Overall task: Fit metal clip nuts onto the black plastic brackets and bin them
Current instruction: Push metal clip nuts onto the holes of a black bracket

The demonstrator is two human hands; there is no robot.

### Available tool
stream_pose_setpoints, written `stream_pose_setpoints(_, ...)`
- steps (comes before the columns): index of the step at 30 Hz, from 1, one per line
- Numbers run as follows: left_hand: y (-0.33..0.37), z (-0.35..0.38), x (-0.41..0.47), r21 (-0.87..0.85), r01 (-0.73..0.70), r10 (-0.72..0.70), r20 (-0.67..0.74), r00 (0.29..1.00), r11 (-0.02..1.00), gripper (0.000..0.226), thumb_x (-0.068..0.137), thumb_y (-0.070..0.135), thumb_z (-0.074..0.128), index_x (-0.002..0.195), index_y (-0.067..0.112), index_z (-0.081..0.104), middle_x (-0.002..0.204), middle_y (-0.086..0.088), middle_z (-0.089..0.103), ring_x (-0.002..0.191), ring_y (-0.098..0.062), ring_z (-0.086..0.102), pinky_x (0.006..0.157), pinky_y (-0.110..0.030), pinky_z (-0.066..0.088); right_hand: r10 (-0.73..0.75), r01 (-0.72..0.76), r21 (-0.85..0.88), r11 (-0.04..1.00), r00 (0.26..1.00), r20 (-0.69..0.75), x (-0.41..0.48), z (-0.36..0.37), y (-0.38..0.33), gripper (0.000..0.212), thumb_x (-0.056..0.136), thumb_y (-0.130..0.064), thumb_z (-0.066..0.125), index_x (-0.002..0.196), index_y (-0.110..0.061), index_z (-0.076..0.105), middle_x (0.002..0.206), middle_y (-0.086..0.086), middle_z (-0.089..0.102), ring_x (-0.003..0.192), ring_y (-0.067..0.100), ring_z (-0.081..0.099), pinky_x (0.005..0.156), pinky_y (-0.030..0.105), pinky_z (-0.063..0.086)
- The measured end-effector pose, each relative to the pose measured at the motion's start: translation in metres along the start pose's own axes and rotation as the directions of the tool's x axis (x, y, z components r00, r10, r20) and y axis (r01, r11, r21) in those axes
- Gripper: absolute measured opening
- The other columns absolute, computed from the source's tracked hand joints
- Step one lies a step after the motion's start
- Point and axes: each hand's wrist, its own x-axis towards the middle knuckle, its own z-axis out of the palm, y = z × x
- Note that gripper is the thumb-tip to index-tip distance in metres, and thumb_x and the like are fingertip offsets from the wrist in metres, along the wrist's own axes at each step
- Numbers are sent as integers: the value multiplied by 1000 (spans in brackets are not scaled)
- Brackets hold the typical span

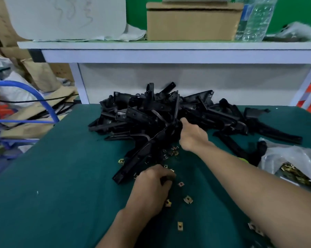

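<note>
1. Covering most of the lower view, the green worktop [52, 194] carries all the parts within easy reach of the person.
2. At its far edge lies the pile of black brackets [213, 111], a loose tangled heap, probably just tipped out as stock to pick from.
3. On the right side sits a clear plastic bag [294, 154], open, with many brass-coloured clip nuts inside; it seems to be the supply. No bin can be seen in this view.
4. One long bracket [138, 156] slopes out of the pile toward the person, and its near end is just beside the left hand, probably so that a nut can be pushed on there.
5. The right hand [192, 135] reaches into the near side of the pile with fingers curled round the upper end of this long bracket, gripping it.
6. The left hand [151, 187] lies knuckles up, fingers bent down among the nuts. Whether it pinches one cannot be told, because the fingertips are hidden.
7. The loose clip nuts [188, 199] are scattered on the worktop around and in front of the left hand, some touching the pile.
</note>
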Motion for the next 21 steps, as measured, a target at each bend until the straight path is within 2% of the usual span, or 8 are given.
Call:
stream_pose_setpoints(3,-1,0,0,-4,4,-4,20,1000,1000,27,91,13,70,106,36,75,100,20,60,97,2,56,85,-16,46,15,-10,48,999,992,-124,-6,3,-8,52,87,-11,64,134,-22,42,73,0,60,61,20,54,49,32,35)
stream_pose_setpoints(5,0,0,-1,-17,0,0,15,1000,1000,26,93,14,69,107,36,75,99,20,59,97,4,55,81,-10,43,33,-3,117,993,968,-250,-17,8,-18,19,92,-25,60,109,-19,53,75,-1,60,63,22,56,53,33,41)
stream_pose_setpoints(6,0,-1,-2,-25,2,-2,0,1000,1000,25,94,15,69,107,36,74,99,22,60,97,5,55,80,-7,41,43,1,170,985,966,-256,-24,10,-24,14,94,-33,57,96,-19,57,75,-1,61,65,23,58,57,34,46)
stream_pose_setpoints(8,0,-3,-3,-52,24,-26,-46,999,998,25,95,16,68,107,37,74,100,24,61,99,8,56,80,-5,41,33,7,254,967,987,-155,-37,15,-36,36,93,-47,57,74,-17,57,68,-2,60,62,25,61,56,32,48)
stream_pose_setpoints(10,-2,-7,-5,-82,50,-57,-84,995,995,25,96,14,67,106,35,74,101,25,64,99,8,57,80,-5,42,-40,49,273,961,998,-39,-49,18,-46,47,87,-58,62,67,-16,58,60,-3,59,55,22,60,51,31,45)
stream_pose_setpoints(14,-8,-12,-10,-101,110,-118,-78,990,989,26,98,11,62,98,35,72,98,22,64,95,9,57,75,-7,43,-89,72,216,974,994,70,-61,13,-57,52,78,-69,70,90,-18,64,79,-3,69,69,19,65,59,34,53)
stream_pose_setpoints(18,-10,-11,-11,-25,157,-159,-73,985,987,28,96,14,61,92,40,71,95,20,65,88,8,58,70,-11,47,-128,10,376,927,948,291,-62,4,-60,56,79,-39,80,125,-15,59,107,5,67,87,23,69,81,45,62)
stream_pose_setpoints(21,-11,-12,-10,0,183,-182,-78,980,983,29,95,15,61,90,41,73,93,19,67,89,11,57,67,-8,45,-148,4,372,928,921,360,-68,3,-58,57,80,-34,81,128,-10,64,117,11,69,98,27,70,89,45,61)
